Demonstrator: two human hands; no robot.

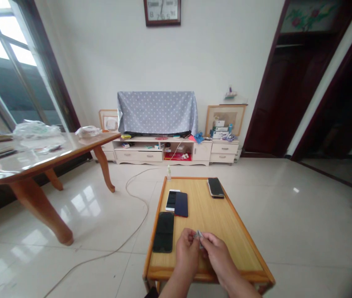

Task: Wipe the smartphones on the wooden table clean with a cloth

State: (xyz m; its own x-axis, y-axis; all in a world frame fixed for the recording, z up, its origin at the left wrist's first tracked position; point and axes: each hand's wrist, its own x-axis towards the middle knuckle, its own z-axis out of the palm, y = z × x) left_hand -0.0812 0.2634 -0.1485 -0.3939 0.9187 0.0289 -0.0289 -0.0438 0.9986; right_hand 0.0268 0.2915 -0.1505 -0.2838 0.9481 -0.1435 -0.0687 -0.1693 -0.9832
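Observation:
My left hand (187, 250) and my right hand (215, 248) meet over the near end of a low wooden table (207, 215). Between their fingertips is a small grey crumpled piece (198, 234), perhaps cloth or wrapping; most of it is hidden by the fingers. Left of my hands lies a large black phone (164, 232). Beyond it, a dark blue phone or phone case (181, 205) partly overlaps a white phone (171, 200). A stack of dark and white phones (215, 188) rests near the far right corner.
A clear bottle (168, 173) stands by the table's far left corner. A cable (138, 231) runs across the tiled floor. To the left is a larger table (54, 159) with plastic bags on it. A white TV cabinet (138, 155) stands against the wall.

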